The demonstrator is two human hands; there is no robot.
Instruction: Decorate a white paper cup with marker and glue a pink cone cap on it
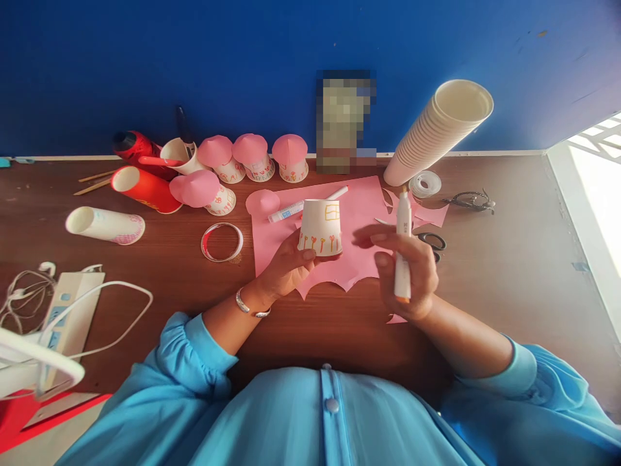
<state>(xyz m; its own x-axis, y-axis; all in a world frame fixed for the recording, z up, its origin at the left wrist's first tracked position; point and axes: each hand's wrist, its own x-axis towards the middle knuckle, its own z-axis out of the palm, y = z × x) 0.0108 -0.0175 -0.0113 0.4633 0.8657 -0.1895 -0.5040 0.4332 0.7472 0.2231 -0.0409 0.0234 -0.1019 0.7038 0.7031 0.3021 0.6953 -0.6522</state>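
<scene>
An upside-down white paper cup [320, 226] is held in my left hand [291, 262], over the pink paper [359, 213]. Red and orange flowers run round its lower part, and an orange window is drawn near its top right. My right hand [410, 265] grips a white marker [403, 246] upright, orange-tipped, to the right of the cup and apart from it. Behind the cup, a glue stick [286, 211] and another marker [338, 193] lie on the pink paper. A small pink cone [262, 202] rests at the paper's left edge.
Several decorated cups with pink cone tops [290, 155] stand at the back left. A tall stack of cups [436, 129] leans at the back right. Tape rolls [222, 242], scissors [431, 242], glasses [469, 200] and a power strip [72, 317] lie around.
</scene>
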